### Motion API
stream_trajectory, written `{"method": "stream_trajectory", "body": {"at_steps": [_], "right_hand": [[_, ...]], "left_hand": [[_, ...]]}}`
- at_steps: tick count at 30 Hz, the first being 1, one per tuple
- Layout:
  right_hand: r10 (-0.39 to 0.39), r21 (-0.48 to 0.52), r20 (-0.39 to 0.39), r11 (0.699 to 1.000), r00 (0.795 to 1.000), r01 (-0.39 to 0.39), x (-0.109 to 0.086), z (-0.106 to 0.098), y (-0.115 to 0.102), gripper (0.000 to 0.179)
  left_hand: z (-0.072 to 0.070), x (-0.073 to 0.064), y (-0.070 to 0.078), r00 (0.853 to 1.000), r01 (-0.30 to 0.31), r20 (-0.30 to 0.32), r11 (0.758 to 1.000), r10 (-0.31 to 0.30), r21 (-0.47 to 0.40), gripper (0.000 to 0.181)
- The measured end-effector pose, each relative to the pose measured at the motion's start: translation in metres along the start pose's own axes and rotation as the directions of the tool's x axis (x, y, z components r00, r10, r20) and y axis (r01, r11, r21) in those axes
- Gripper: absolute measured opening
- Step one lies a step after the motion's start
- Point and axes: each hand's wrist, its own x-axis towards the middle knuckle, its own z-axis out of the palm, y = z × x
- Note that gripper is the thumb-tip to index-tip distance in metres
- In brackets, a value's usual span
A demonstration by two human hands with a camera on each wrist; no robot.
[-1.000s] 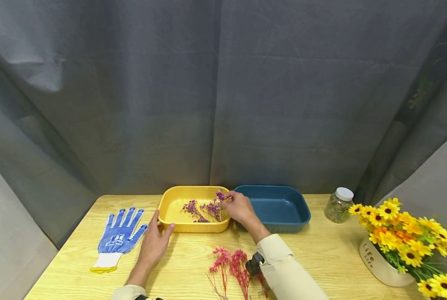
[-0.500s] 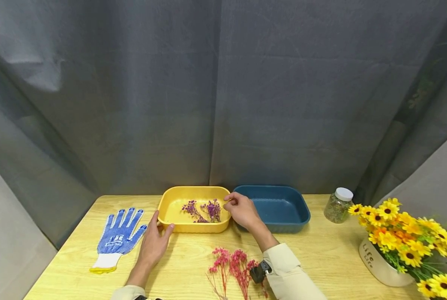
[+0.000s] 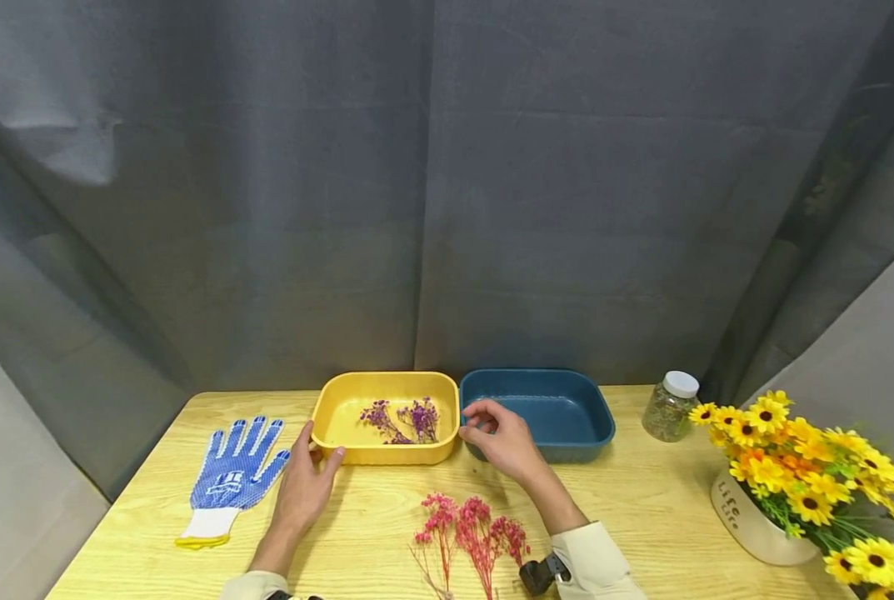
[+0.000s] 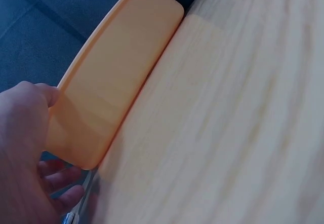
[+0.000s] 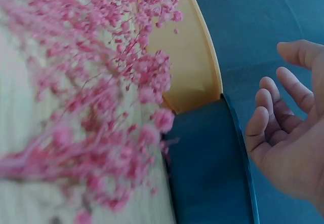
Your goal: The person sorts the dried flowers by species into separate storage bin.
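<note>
A yellow tray (image 3: 387, 454) stands at the back of the table, with sprigs of small purple dried flowers (image 3: 420, 419) lying inside. My left hand (image 3: 304, 492) holds its front left corner; in the left wrist view the thumb lies against the tray wall (image 4: 116, 72) and the other fingers are around the corner. Just right of the yellow tray, my right hand (image 3: 506, 442) hovers over the front left corner of a dark blue tray (image 3: 566, 452). Its fingers are loosely bent and nothing is between them, as the right wrist view of the hand (image 5: 293, 127) also shows.
Pink dried flower sprigs (image 3: 476, 533) lie on the table (image 3: 372, 533) in front, near the right wrist. A blue-and-white glove (image 3: 229, 479) lies at left. To the right stand a white-lidded jar (image 3: 670, 408) and a pot (image 3: 754, 521) of yellow flowers. A grey curtain (image 3: 417, 208) hangs behind.
My right hand has let go of a purple flower sprig, which now lies in the yellow tray. It has drawn back to the right. My left hand stays at the tray's corner.
</note>
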Motion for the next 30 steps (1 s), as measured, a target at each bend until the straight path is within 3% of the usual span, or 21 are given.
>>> {"method": "stream_trajectory", "body": {"at_steps": [5,9,16,25,30], "right_hand": [[-0.01,-0.007,-0.019,1.0,1.0,0.01,-0.012,-0.009,0.008,0.02],[-0.024,-0.006,-0.027,1.0,0.999,0.024,-0.02,-0.017,0.015,0.023],[-0.038,-0.033,-0.065,0.999,0.997,0.036,-0.03,-0.029,0.028,0.026],[-0.016,0.0,-0.097,1.0,0.995,0.016,-0.04,-0.04,0.042,0.03],[-0.029,-0.024,-0.126,0.999,0.992,0.026,-0.043,-0.049,0.049,0.03]], "left_hand": [[-0.001,-0.001,0.002,0.999,-0.011,-0.036,1.0,0.011,-0.007,0.085],[-0.004,-0.001,0.006,0.993,-0.047,-0.109,0.999,0.047,0.0,0.076],[-0.006,-0.002,0.015,0.962,-0.117,-0.247,0.993,0.119,0.023,0.065],[-0.001,-0.012,0.036,0.929,-0.245,-0.294,0.969,0.226,-0.029,0.056],[0.006,-0.018,0.045,0.896,-0.347,-0.31,0.937,0.319,-0.04,0.048]]}}
